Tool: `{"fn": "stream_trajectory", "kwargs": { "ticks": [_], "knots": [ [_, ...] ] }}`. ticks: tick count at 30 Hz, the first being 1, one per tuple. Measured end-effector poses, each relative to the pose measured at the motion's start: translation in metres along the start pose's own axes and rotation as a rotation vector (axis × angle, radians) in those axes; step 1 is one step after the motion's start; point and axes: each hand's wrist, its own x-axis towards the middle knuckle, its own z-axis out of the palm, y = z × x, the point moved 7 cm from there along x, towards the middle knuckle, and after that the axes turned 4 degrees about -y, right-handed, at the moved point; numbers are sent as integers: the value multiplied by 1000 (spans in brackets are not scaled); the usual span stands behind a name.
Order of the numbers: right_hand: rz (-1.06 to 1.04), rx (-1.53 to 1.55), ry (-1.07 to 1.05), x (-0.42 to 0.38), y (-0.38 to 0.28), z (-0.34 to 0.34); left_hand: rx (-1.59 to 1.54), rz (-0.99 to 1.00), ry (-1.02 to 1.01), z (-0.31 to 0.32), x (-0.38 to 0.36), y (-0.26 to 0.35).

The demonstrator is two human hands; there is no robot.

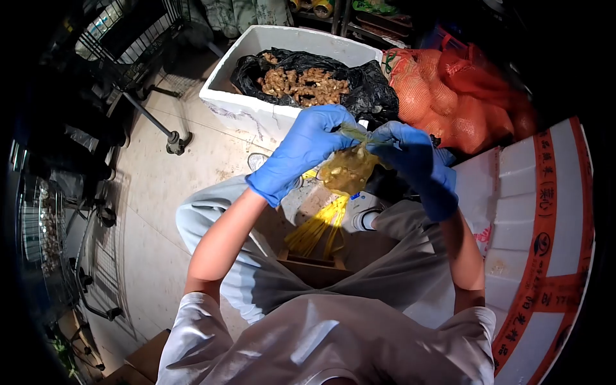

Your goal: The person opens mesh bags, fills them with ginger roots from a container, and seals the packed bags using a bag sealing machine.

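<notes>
Small yellow mesh bag point(348, 168): gripped at its neck by both gloved hands.
Left hand point(301, 151) and right hand point(417, 160) pinch it above pale floor point(192, 160), beside foam box point(256, 109).

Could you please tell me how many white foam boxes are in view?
2: one foam box ahead holding ginger in a black bag, another at right; more may be hidden.

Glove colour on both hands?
Blue, on both the left hand and right hand; seen in the head view.

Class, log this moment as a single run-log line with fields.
left hand: gloved, pinching bag top | right hand: gloved, pinching bag top | bag: yellowish mesh, filled, held above lap | box: ginger inside, behind hands
</notes>
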Motion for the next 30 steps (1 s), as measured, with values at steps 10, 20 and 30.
{"fn": "stream_trajectory", "kwargs": {
  "ticks": [10,20,30],
  "knots": [
    [-227,-18,108,3,-34,-13,237,76,18,-18,-5,26],
    [-327,108,45,16,-52,-14,251,104,62,-29,-3,38],
    [-191,103,66,24,-38,3,-205,-204,-102,9,-14,6]
  ]
}}
